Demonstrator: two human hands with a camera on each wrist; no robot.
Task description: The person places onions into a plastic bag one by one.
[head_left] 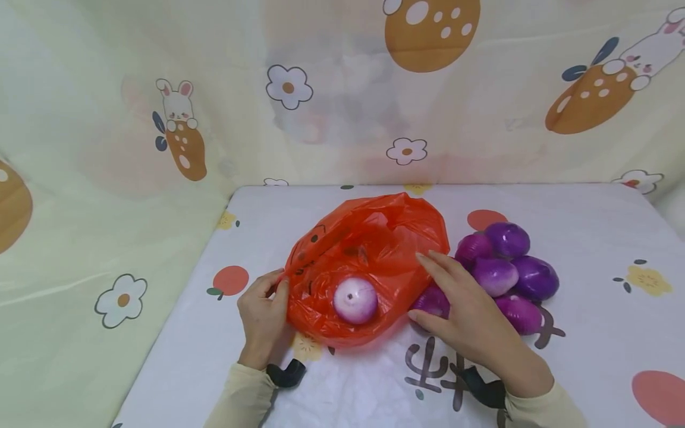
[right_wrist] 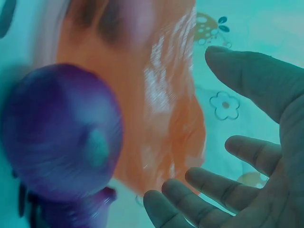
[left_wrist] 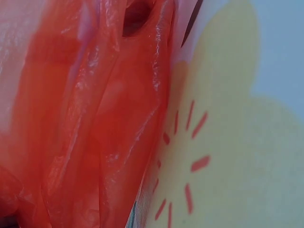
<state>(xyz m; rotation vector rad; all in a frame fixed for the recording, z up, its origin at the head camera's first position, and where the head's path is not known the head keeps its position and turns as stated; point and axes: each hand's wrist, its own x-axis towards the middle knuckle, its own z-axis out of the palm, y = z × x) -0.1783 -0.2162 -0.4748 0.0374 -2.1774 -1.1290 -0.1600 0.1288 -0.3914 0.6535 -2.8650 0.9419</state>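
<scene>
A red plastic bag lies on the table with its mouth spread, and a pale purple onion sits in it. My left hand pinches the bag's left edge between thumb and fingers; the left wrist view shows the bag's folds up close. My right hand is held with thumb and fingers spread, above a purple onion beside the bag's right side. In the right wrist view that hand has nothing between its fingers, and a purple onion shows large at left.
Several purple onions lie clustered on the right, close to my right hand. The white tablecloth has printed fruit, flowers and dark characters. A patterned cloth hangs behind the table and along its left side.
</scene>
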